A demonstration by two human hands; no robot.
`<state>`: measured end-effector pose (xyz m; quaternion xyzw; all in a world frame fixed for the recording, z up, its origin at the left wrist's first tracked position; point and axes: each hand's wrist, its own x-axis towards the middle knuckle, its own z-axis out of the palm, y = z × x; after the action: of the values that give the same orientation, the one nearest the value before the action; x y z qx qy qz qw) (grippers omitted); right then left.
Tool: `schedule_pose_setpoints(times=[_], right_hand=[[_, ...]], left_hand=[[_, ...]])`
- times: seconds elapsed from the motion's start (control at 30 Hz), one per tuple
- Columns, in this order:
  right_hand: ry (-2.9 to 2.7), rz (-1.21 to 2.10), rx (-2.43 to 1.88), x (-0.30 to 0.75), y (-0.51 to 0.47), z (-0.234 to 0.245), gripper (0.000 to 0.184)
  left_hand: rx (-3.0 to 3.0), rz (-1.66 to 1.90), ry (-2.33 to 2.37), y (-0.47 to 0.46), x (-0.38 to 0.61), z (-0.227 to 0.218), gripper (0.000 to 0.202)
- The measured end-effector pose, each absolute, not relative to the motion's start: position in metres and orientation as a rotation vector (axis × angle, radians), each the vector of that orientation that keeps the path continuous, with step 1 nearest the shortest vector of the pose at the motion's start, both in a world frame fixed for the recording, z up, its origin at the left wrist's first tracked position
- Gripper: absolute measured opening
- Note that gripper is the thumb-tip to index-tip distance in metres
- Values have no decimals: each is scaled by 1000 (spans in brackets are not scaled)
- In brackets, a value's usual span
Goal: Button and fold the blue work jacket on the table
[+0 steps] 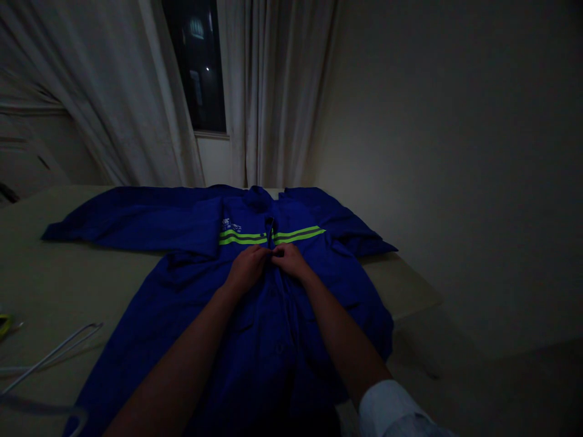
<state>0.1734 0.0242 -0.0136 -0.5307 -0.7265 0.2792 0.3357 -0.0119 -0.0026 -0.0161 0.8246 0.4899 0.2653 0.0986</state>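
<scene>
A blue work jacket [191, 291] with two yellow-green reflective stripes [241, 238] across the chest lies flat, front up, on a pale table [54, 285]. Its sleeves spread out to both sides. My left hand [247, 269] and my right hand [290, 261] meet at the jacket's front placket just below the stripes. Both have their fingers curled and pinch the fabric edges there, knuckles almost touching. Buttons run down the placket towards me. The room is dim.
A white wire hanger [50, 355] lies on the table at the left, near a small yellow-green object [4, 323] at the frame edge. White curtains [273, 91] and a dark window [198, 60] stand behind the table. A bare wall fills the right.
</scene>
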Motion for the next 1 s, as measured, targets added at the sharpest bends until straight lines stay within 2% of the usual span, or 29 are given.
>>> schedule_pose_setpoints(times=[0.67,1.0], right_hand=[[-1896,758,-1412,172,25,-12,11],[-1909,712,-1396,173,23,-11,2]], left_hand=[[2427,816,1450,-4,-11,-15,33],[2338,895,1347,0,-14,-22,40]])
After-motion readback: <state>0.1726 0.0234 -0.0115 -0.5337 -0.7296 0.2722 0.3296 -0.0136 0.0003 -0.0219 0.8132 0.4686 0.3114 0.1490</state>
